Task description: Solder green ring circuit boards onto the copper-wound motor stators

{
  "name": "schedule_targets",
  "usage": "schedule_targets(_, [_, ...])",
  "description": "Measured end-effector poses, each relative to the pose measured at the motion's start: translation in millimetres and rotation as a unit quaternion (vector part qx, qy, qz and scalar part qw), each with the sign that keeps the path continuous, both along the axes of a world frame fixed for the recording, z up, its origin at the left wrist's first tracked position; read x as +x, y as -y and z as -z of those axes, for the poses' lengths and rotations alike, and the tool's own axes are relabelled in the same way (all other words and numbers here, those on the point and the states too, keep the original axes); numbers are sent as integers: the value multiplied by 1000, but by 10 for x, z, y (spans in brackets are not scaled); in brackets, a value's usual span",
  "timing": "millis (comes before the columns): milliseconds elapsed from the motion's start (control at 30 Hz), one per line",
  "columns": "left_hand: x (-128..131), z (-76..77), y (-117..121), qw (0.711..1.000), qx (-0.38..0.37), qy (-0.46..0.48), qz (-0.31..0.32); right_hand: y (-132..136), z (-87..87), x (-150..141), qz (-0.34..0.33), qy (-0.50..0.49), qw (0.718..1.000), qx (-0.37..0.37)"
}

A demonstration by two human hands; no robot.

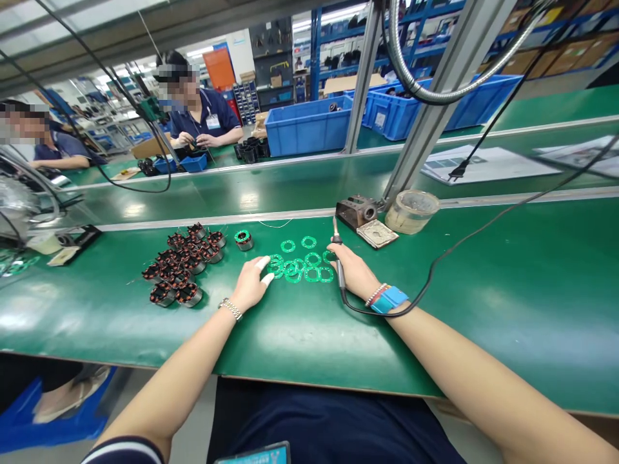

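Observation:
My right hand (pixel 356 269) is closed around a soldering iron (pixel 340 274), its tip pointing up and away from me. White covers sit on the thumb and a finger of my left hand (pixel 250 283), which are spread apart at the left edge of a group of green ring-shaped circuit boards (pixel 293 268). Several of these rings overlap; two lie a little farther back. Behind my left hand stands one wound motor stator (pixel 244 240) with a green ring on top. More stators (pixel 180 265) with copper windings are clustered to the left.
Past the iron's tip are a metal iron stand (pixel 356 211), a cleaning pad in a tray (pixel 377 233) and a round clear tub (pixel 412 211). The iron's black cord (pixel 428 283) loops over my right wrist. A metal post (pixel 425 116) rises behind. Co-workers sit across the bench.

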State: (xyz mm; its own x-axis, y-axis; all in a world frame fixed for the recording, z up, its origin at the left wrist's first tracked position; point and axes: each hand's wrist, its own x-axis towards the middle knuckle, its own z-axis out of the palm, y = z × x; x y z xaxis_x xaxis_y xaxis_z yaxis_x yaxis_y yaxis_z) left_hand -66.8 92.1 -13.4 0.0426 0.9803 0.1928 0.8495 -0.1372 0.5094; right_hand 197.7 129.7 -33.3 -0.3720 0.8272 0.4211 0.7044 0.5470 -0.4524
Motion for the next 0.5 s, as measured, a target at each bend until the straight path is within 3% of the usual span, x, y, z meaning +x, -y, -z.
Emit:
schedule_targets(167, [302, 35, -176, 998, 12, -20, 56, 130, -81, 58, 26, 17, 999, 14])
schedule_targets(300, [491, 12, -309, 996, 28, -21, 83, 392, -170, 185, 42, 39, 998, 28])
schedule_targets(400, [532, -34, -225, 994, 38, -21, 98, 688, -199, 211, 40, 46, 997, 38])
schedule_targets(500, [405, -87, 43, 992, 39, -41, 112, 969, -180, 148, 22, 38, 998, 51])
